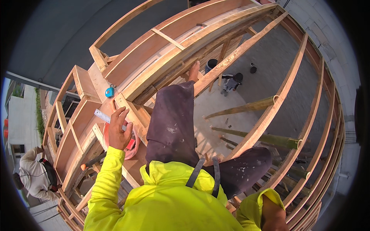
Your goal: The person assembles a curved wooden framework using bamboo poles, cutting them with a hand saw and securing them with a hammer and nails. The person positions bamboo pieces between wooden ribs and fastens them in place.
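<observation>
My left hand is raised over the wooden framing, thumb and fingers apart and loosely bent. A silver metal ruler or square blade passes behind it, showing on both sides; no grip on it is visible. Beneath the hand is a pinkish-red bucket with a red object inside, partly covered. Just beyond, a blue tape measure rests on the plywood. My right sleeve and bare forearm come in at the lower right, but the right hand is outside the picture.
I am up on curved timber framing, one bare foot on a beam. Long wooden beams with open gaps span the right. Bamboo poles rise from the floor below, where a person is. Another person is at the left edge.
</observation>
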The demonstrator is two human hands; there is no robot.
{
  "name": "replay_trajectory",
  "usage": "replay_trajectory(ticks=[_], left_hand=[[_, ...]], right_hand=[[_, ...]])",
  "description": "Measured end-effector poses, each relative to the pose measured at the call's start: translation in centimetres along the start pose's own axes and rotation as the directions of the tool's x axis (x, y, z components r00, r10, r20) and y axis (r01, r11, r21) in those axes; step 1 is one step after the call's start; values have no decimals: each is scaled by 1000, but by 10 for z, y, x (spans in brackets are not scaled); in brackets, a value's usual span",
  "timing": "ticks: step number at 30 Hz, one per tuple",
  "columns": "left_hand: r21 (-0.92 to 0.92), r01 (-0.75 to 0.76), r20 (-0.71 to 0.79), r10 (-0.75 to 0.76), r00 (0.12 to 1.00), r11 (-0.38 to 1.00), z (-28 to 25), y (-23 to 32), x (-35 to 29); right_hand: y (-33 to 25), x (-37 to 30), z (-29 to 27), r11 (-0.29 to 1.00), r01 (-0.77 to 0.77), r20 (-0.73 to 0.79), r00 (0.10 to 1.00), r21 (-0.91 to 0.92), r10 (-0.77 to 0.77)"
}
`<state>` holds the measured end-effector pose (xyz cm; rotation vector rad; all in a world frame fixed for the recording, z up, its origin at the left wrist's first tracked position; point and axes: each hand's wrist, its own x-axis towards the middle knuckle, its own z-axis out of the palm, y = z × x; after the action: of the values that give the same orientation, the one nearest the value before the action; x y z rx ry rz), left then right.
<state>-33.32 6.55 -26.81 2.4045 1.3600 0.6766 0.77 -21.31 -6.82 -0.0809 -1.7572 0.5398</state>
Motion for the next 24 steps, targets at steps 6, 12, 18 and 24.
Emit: replay_trajectory(ticks=[6,12,18,24], left_hand=[[-433,-259,-19,279,960,864,92,115,70],[-466,-147,183,258,949,872,210,138,115],[-16,-63,364,65,929,998,297,106,138],[207,-135,439,31,898,969,290,124,152]], right_hand=[[36,28,-7,983,120,-36,991,-141,-126],[40,-46,-39,832,-407,-619,779,-376,101],[99,-275,-93,-46,-978,-975,-208,205,76],[145,-386,-89,-552,-797,-965,-257,244,-56]])
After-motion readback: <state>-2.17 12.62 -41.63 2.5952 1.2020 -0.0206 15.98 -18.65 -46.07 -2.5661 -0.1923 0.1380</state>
